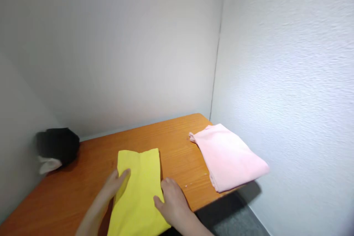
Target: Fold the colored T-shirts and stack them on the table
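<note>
A folded piece of yellow cloth [139, 188] lies lengthwise on the wooden table, its near end running out of the bottom of the view. My left hand [115, 181] holds its left edge, thumb on top and the other fingers mostly hidden at the side. On the right edge, my right hand [173, 201] is closed, with the thumb resting on the cloth and the fingers curled at the edge. Farther right lies a folded pink cloth [232, 156], overhanging the table's right edge.
The orange-brown wooden table [171, 140] stands against pale walls [132, 51] in a corner. A black bundle [59, 145] with a white part sits at the table's left far end. Grey floor [235, 217] shows below the right edge.
</note>
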Demonstrator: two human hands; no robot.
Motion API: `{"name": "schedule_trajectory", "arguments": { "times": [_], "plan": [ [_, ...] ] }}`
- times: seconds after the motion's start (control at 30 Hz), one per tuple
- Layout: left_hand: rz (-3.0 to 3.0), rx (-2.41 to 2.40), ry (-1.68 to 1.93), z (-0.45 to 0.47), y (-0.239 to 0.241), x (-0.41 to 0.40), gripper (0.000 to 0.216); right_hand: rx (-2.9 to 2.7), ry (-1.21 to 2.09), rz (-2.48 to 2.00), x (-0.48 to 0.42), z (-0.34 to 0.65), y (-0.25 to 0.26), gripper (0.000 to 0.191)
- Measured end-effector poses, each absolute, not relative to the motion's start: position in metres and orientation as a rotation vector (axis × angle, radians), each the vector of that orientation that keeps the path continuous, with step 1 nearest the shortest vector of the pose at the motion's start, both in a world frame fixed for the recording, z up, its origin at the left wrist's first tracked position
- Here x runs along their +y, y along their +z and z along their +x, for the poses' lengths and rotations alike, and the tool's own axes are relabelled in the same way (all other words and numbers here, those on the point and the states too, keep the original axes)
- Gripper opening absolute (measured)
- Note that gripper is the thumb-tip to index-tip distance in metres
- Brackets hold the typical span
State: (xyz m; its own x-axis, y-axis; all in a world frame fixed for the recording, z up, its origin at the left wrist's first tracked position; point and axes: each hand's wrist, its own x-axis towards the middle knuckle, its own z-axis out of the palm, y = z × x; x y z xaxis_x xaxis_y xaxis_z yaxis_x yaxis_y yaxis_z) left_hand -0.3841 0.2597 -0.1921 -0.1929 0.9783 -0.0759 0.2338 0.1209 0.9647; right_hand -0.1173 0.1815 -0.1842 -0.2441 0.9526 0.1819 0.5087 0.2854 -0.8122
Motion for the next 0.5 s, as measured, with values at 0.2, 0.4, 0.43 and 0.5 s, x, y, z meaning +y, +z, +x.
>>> {"name": "schedule_trajectory", "arguments": {
  "times": [0.2, 0.4, 0.43, 0.5],
  "plan": [
    [1.291, 1.308, 1.209, -0.322, -0.119, 0.258, 0.066, -1.652, 0.731, -1.265, 0.185, -0.058, -0.139, 0.019],
    [1.477, 0.921, 1.241, -0.18, -0.065, 0.289, 0.054, -1.296, 0.656, -1.24, 0.18, 0.069, -0.089, 0.032],
    [1.489, 0.94, 1.189, -0.16, -0.071, 0.295, 0.051, -1.26, 0.663, -1.283, 0.181, 0.087, -0.091, 0.034],
    [1.496, 1.002, 1.093, -0.128, -0.093, 0.304, 0.047, -1.256, 0.64, -1.421, 0.183, 0.117, -0.105, 0.034]
  ]
}}
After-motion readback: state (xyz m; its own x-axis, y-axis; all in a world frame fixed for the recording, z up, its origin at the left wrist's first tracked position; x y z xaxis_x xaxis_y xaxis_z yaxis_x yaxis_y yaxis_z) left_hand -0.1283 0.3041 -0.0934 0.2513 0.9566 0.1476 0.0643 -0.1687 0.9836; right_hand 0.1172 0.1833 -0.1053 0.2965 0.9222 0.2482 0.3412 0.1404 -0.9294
